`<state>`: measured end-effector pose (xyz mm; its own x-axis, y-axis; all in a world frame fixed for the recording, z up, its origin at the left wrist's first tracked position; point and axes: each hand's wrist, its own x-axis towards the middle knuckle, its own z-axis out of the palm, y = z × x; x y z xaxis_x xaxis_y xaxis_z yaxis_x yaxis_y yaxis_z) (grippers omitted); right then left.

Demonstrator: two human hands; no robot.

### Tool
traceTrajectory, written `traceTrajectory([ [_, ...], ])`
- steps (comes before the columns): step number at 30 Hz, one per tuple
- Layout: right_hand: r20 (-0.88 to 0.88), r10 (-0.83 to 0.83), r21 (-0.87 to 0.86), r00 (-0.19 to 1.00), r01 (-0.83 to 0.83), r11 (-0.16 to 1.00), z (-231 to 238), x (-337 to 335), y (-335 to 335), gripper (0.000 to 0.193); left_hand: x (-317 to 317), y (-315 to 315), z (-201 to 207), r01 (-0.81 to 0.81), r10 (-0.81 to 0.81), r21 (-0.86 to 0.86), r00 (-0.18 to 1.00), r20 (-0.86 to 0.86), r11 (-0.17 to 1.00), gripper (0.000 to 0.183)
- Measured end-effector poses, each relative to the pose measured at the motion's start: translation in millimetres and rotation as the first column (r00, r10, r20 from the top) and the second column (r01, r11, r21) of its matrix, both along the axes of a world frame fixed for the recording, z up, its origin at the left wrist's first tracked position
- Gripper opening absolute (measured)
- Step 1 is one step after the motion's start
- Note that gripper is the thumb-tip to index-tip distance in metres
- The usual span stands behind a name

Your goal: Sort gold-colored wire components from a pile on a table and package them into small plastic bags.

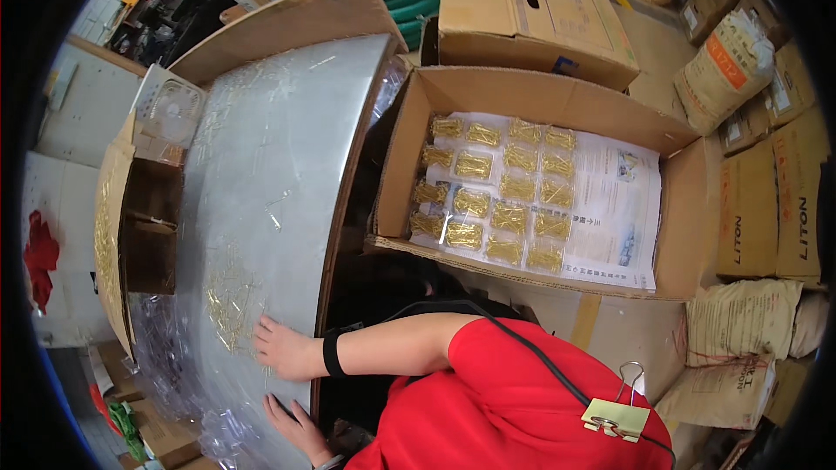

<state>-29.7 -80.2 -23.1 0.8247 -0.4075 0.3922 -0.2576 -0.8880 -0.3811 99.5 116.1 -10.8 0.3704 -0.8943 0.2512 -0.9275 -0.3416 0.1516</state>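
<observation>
A grey metal-topped table (279, 139) runs along the left of the head view. On it lies a loose scatter of thin gold-coloured wire pins (228, 305). My right hand (287, 352), with a black band at the wrist, rests palm down at the edge of this scatter, its fingertips on the tabletop; nothing shows in its grasp. Below it, my left hand (298, 431) lies at the table's near edge with fingers spread. A smaller cluster of pins (277, 209) sits farther up the table.
Right of the table stands an open cardboard box (540, 83). Inside, rows of clear packets of gold pins (473, 164) lie on printed paper (623, 209). A pin-filled cardboard tray (109, 235) and clear plastic bags (161, 357) flank the table's left side. Sacks (727, 61) and cartons stand at right.
</observation>
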Motion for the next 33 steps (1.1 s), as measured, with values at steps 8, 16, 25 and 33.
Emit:
traceTrajectory([
  [8,0.083,0.104,-0.105,0.991,-0.095,0.990,-10,9,13,0.041,-5,12,6,-0.072,0.073,0.044,0.997,-0.010,0.996,0.063],
  [16,0.095,0.085,-0.022,0.992,-0.084,0.996,1,-13,-6,0.051,-12,-5,8,-0.103,0.104,0.091,0.995,-0.006,0.991,0.063],
  [25,0.224,0.349,0.131,0.910,-0.383,0.914,6,-15,-8,0.030,-16,6,3,-0.124,0.125,0.027,0.992,-0.034,0.992,0.061],
  [33,0.188,-0.023,0.106,0.982,0.003,0.994,30,-80,-22,0.051,-29,-4,10,-0.088,0.088,0.010,0.996,0.019,0.996,0.068],
])
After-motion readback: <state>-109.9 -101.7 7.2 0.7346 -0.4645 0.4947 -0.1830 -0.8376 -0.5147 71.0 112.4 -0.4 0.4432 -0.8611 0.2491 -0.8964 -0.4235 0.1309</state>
